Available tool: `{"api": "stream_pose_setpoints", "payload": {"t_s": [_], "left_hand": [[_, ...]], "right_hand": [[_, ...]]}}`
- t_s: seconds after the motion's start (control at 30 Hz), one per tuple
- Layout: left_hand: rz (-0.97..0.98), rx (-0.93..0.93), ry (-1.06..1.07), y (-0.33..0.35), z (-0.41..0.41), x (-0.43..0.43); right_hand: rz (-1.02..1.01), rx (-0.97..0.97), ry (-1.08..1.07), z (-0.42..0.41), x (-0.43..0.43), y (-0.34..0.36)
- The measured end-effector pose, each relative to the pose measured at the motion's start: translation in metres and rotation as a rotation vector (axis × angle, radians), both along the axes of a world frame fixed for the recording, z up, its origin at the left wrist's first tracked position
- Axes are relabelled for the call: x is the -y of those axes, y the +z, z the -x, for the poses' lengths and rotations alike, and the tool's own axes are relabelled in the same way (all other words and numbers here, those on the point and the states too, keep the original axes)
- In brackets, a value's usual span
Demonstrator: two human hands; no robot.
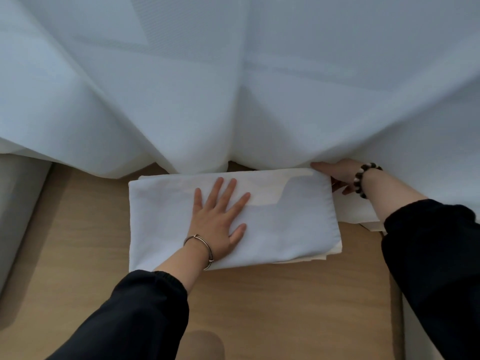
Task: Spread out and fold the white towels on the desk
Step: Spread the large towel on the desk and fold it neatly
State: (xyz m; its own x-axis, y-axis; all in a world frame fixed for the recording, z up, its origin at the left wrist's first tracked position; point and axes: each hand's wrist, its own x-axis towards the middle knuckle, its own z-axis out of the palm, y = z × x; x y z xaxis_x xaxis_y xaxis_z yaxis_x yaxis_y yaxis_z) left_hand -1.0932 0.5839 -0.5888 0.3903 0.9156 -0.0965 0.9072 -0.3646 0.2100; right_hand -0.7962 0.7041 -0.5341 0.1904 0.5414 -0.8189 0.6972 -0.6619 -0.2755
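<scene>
Towel, white, folded into a wide rectangle of several layers, lies flat on the wooden bench near its far edge; the layer edges show stepped at the near right corner. Left hand rests palm-down on the towel's left half, its grip apart, with all 5 fingers straight, spread and pressing on the cloth. A thin metal bangle sits on that wrist above a black sleeve. Right hand is at the towel's far right corner, touching the edge; 1 finger lies straight along the far edge, the others are partly hidden behind the cloth, so I cannot tell whether this grip is clamped on the towel or only resting against it. A bracelet of dark and light beads circles the right wrist. A 2nd piece of white cloth lies just beside the towel on the right, under the right forearm, reaching the bench's right edge. A sheer white curtain hangs behind, its hem resting on the bench and touching the towel's far edge. A grey surface borders the bench on the left.
</scene>
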Motion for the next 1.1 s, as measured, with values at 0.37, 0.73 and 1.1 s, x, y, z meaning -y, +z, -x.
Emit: {"api": "stream_pose_setpoints", "payload": {"t_s": [0.37, 0.73, 1.1], "left_hand": [[0.039, 0.197, 0.064, 0.011, 0.002, -0.002], [0.105, -0.167, 0.131, -0.008, -0.017, -0.010], [-0.015, -0.100, 0.012, -0.013, -0.014, -0.001]], "right_hand": [[-0.208, -0.095, 0.063, 0.001, 0.011, -0.006], [-0.597, 0.375, 0.125, 0.037, 0.031, -0.019], [-0.683, 0.428, 0.546, 0.078, 0.139, -0.071]]}}
